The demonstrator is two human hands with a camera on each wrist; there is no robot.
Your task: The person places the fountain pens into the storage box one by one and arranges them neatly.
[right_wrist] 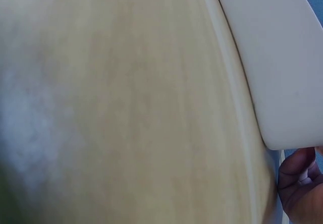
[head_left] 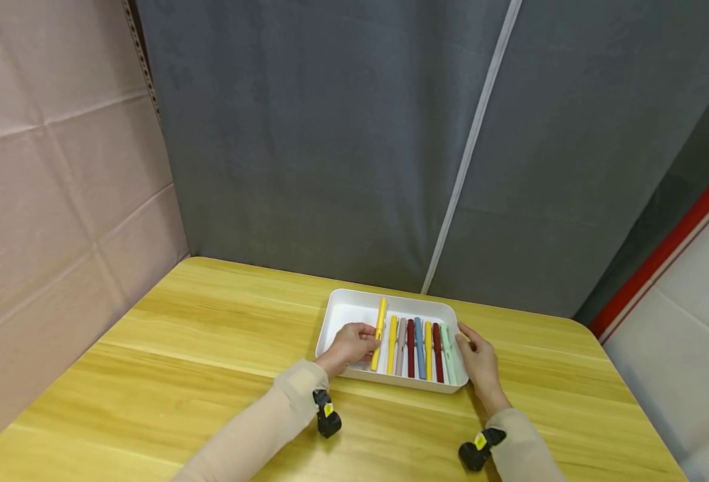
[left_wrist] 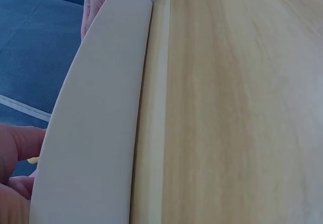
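Observation:
A white tray (head_left: 378, 378) stands on the wooden table. Inside it a row of capped pens lies side by side: yellow (head_left: 392, 345), grey-pink (head_left: 401, 346), dark red (head_left: 411, 348), blue (head_left: 420, 348) and mint green (head_left: 447, 353) among them. Toward the tray's left part, my left hand (head_left: 351, 345) pinches another yellow pen (head_left: 380, 328) between thumb and fingers, raised and slightly tilted left of the row. My right hand (head_left: 481, 361) grips the tray's right end at the rim. In the left wrist view the tray's wall (left_wrist: 96, 118) hides most of the held pen.
The yellowish wooden table (head_left: 167, 375) extends around the tray on all sides. A grey curtain (head_left: 330, 147) hangs behind its far edge, with a pink cloth wall (head_left: 59, 167) at left and a white panel with a red edge (head_left: 670, 244) at right.

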